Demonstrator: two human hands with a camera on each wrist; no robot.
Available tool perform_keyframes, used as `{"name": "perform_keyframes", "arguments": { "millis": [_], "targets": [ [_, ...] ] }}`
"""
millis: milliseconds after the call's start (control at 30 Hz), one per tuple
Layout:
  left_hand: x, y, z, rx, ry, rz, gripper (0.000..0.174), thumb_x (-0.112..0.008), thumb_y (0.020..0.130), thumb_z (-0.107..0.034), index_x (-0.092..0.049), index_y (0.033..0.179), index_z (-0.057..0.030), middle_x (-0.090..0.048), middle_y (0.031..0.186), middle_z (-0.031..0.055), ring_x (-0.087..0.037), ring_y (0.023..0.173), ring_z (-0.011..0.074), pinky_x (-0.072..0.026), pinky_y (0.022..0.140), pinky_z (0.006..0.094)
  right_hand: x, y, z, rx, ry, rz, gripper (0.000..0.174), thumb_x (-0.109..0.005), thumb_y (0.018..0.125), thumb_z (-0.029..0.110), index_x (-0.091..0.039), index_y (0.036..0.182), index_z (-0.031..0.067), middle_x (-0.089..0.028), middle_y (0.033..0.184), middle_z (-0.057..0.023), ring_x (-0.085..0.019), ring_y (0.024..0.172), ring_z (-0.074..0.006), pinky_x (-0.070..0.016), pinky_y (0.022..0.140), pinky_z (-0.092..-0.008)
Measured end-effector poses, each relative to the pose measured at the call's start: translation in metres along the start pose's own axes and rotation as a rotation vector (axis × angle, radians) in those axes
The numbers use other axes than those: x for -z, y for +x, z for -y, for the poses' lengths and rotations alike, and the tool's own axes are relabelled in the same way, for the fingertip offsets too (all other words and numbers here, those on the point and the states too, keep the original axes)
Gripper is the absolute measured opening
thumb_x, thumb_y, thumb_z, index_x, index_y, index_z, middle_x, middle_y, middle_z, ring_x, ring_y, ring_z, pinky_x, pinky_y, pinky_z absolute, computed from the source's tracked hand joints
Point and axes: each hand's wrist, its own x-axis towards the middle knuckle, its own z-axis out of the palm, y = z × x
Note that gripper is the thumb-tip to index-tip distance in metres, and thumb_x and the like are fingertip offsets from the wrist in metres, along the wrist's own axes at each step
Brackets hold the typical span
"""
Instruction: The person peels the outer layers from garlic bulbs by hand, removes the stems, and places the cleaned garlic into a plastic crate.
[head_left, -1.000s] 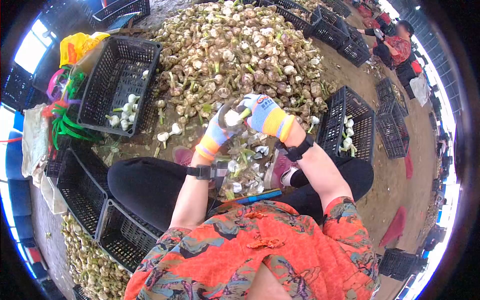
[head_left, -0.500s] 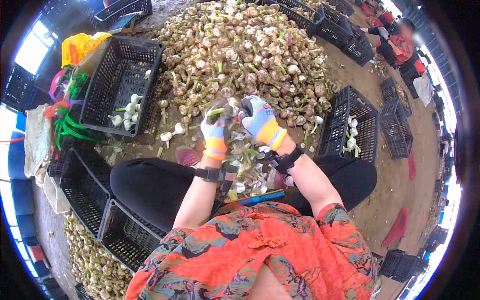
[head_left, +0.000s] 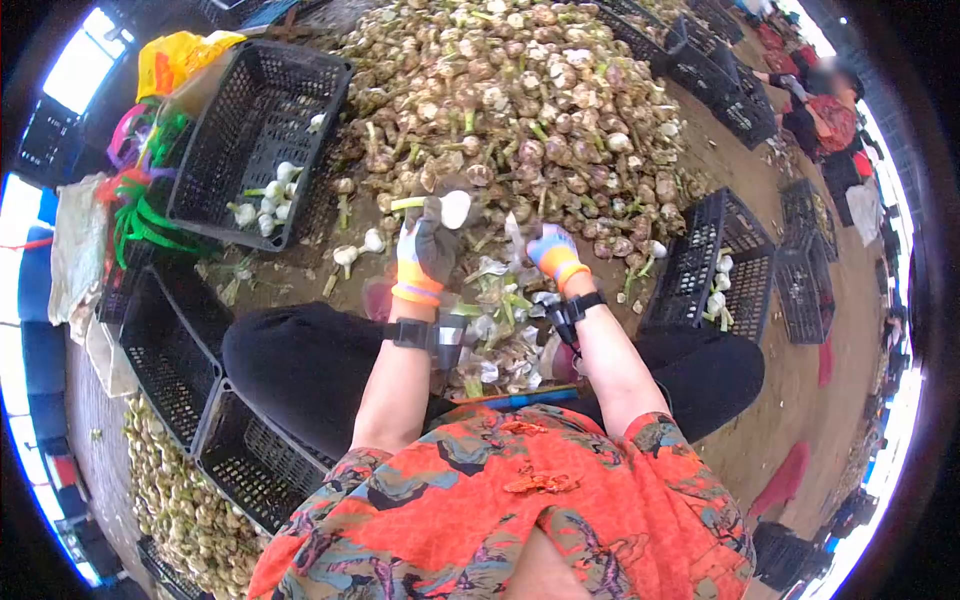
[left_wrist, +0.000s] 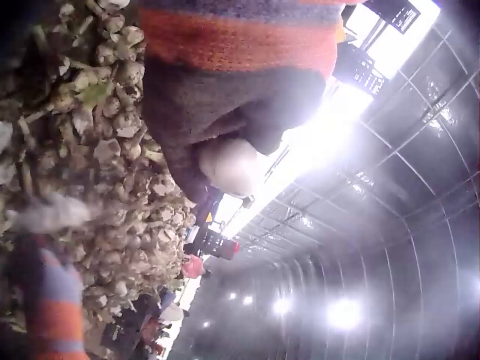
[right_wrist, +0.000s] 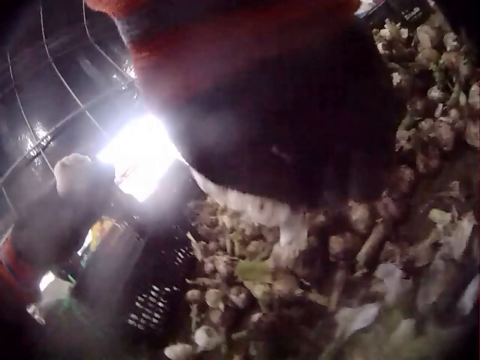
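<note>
A clean white garlic bulb (head_left: 456, 209) with a green stem is gripped by my gloved left hand (head_left: 426, 252), and its stem points left. The left wrist view shows the same bulb (left_wrist: 231, 166) among the dark gloved fingers. My right hand (head_left: 555, 254), also gloved, is apart from it on the right and pinches a pale strip of garlic skin (head_left: 514, 234). That strip (right_wrist: 259, 210) hangs below the hand in the right wrist view. Scraps of skin and cut stems (head_left: 497, 300) lie below the hands, between the shoes.
A large heap of unpeeled garlic (head_left: 520, 110) rises ahead. White bulbs lie in a black crate (head_left: 190, 200) at the left and another crate (head_left: 682, 260) at the right. More crates (head_left: 160, 350) stand by the left knee. Another person (head_left: 828, 115) sits at the far right.
Both hands were together at the garlic bulb; now they are apart. The left has brought the bulb out white, stem to the left; the right has moved lower with the skin.
</note>
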Motion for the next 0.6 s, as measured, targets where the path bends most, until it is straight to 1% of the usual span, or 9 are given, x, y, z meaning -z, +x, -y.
{"name": "perform_keyframes", "arguments": {
  "millis": [100,133,200,233,300,367,400,500,600],
  "targets": [
    [0.000,0.005,-0.021,0.029,-0.171,-0.159,0.024,-0.055,0.084,-0.015,-0.050,0.104,-0.0038,-0.055,0.105,0.0147,-0.054,0.098,0.0296,-0.0442,0.088,0.0492,-0.074,0.015,-0.055,0.128,-0.371,0.467,0.037,-0.057,0.067,0.031,-0.062,0.092,0.0036,-0.060,0.094,-0.0200,-0.056,0.091,-0.0362,-0.0461,0.075,-0.0389],
    [0.012,0.017,-0.028,0.046,-0.328,-0.230,0.027,-0.056,0.083,-0.015,-0.049,0.105,-0.0020,-0.056,0.104,0.0148,-0.052,0.100,0.0302,-0.0449,0.087,0.0489,-0.084,0.010,-0.061,0.137,-0.318,0.433,0.036,-0.057,0.068,0.031,-0.063,0.090,0.0035,-0.060,0.092,-0.0195,-0.057,0.088,-0.0354,-0.0464,0.073,-0.0390],
    [0.045,0.044,-0.070,-0.022,-0.576,0.149,0.042,-0.053,0.084,-0.030,-0.043,0.115,-0.0037,-0.050,0.114,0.0139,-0.051,0.102,0.0297,-0.0406,0.092,0.0464,-0.097,0.007,-0.065,0.018,-0.103,0.453,0.032,-0.058,0.070,0.030,-0.063,0.087,0.0043,-0.062,0.085,-0.0179,-0.060,0.078,-0.0299,-0.0466,0.068,-0.0371],
    [0.049,0.044,-0.094,0.012,-0.640,0.381,0.046,-0.048,0.086,-0.038,-0.040,0.119,-0.0064,-0.047,0.117,0.0134,-0.051,0.101,0.0275,-0.0375,0.095,0.0445,-0.101,0.008,-0.061,0.202,-0.066,0.350,0.026,-0.057,0.072,0.027,-0.062,0.088,0.0059,-0.062,0.080,-0.0163,-0.060,0.071,-0.0250,-0.0463,0.065,-0.0359],
    [0.022,0.042,-0.112,-0.342,-0.343,-0.434,0.056,-0.052,0.082,-0.042,-0.038,0.120,-0.0030,-0.048,0.116,0.0138,-0.052,0.099,0.0267,-0.0405,0.093,0.0399,-0.092,0.005,-0.046,0.043,0.155,0.413,0.022,-0.057,0.073,0.022,-0.062,0.087,0.0070,-0.063,0.077,-0.0152,-0.060,0.068,-0.0238,-0.0459,0.062,-0.0354],
    [0.154,0.074,-0.111,-0.306,0.143,-0.680,0.065,-0.061,0.074,-0.043,-0.036,0.126,-0.0134,-0.035,0.129,0.0147,-0.043,0.111,0.0298,-0.0420,0.088,0.0422,-0.108,0.017,-0.037,-0.042,0.081,0.356,0.021,-0.057,0.072,0.021,-0.062,0.086,0.0061,-0.063,0.074,-0.0137,-0.059,0.066,-0.0229,-0.0449,0.059,-0.0352],
    [0.184,0.074,-0.110,-0.111,0.595,-0.771,0.071,-0.064,0.069,-0.045,-0.036,0.127,-0.0154,-0.031,0.132,0.0155,-0.040,0.114,0.0304,-0.0403,0.090,0.0423,-0.089,0.009,-0.014,0.051,0.081,0.342,0.021,-0.057,0.072,0.022,-0.062,0.085,0.0064,-0.063,0.074,-0.0139,-0.059,0.065,-0.0230,-0.0446,0.059,-0.0348],
    [0.181,0.077,-0.090,0.598,1.867,-1.021,0.088,-0.072,0.056,-0.050,-0.036,0.129,-0.0169,-0.027,0.136,0.0184,-0.034,0.120,0.0319,-0.0355,0.095,0.0411,-0.075,0.001,0.010,0.058,0.258,0.368,0.023,-0.058,0.071,0.020,-0.063,0.091,0.0083,-0.062,0.081,-0.0163,-0.060,0.073,-0.0292,-0.0460,0.064,-0.0365],
    [0.185,0.065,-0.065,0.798,2.091,-0.587,0.093,-0.074,0.049,-0.054,-0.040,0.127,-0.0162,-0.024,0.138,0.0169,-0.026,0.125,0.0331,-0.0287,0.100,0.0412,-0.080,-0.003,0.023,0.066,0.270,0.253,0.025,-0.057,0.069,0.019,-0.064,0.092,0.0108,-0.062,0.088,-0.0150,-0.059,0.083,-0.0301,-0.0458,0.074,-0.0354]
  ]
}}
